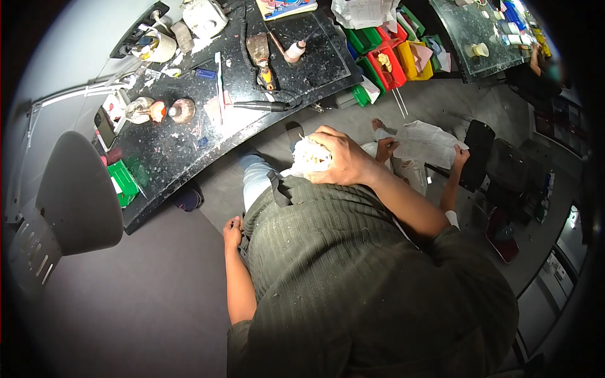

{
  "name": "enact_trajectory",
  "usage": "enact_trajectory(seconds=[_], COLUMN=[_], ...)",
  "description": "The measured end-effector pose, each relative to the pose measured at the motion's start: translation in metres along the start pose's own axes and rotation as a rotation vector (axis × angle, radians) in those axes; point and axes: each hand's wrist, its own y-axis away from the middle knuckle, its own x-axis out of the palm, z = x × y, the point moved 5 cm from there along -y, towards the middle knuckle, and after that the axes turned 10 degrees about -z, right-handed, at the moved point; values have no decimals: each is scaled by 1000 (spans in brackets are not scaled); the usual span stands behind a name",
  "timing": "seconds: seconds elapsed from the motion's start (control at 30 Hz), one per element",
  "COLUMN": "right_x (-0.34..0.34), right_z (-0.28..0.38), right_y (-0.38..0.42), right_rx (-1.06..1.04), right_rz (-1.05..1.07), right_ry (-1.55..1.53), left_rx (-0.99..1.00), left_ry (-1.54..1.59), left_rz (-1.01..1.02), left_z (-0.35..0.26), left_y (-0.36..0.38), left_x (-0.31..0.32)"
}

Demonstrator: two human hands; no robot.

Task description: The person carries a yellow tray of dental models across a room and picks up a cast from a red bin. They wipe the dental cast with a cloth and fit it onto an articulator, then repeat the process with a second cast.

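My right hand (343, 157) is wrapped around a white plaster dental cast (312, 154), held in front of my waist. Strong light washes out much of the cast's rough, uneven surface. My left hand (232, 233) hangs low beside my hip, away from the bench, its fingers curled in and nothing visible in them. The black workbench (252, 135) lies ahead of me. Near its front edge rests a dark pen-shaped handpiece (261, 106). Behind that is a scraper-like tool (259, 53) with an orange-marked handle.
Small bottles (181, 110) and a phone (104, 129) stand on the bench's left part. A grey lamp shade (79, 192) is close on my left. Green, red and yellow bins (386, 69) sit beyond the bench. At right, another person's hands hold a white sheet (428, 138).
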Motion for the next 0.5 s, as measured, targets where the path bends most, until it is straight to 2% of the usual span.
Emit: enact_trajectory(seconds=[0.3, 0.37, 0.5], right_x=[7, 6, 9], right_z=[-18, -11, 0], right_y=[2, 0, 3], right_rx=[76, 104, 39], right_rz=[22, 84, 113], right_ry=[-73, -67, -136], left_rx=[-28, -29, -27], left_ry=[6, -6, -14], left_rz=[24, 22, 24], left_z=[-2, 0, 2], left_y=[2, 1, 0], left_x=[-1, -2, -1])
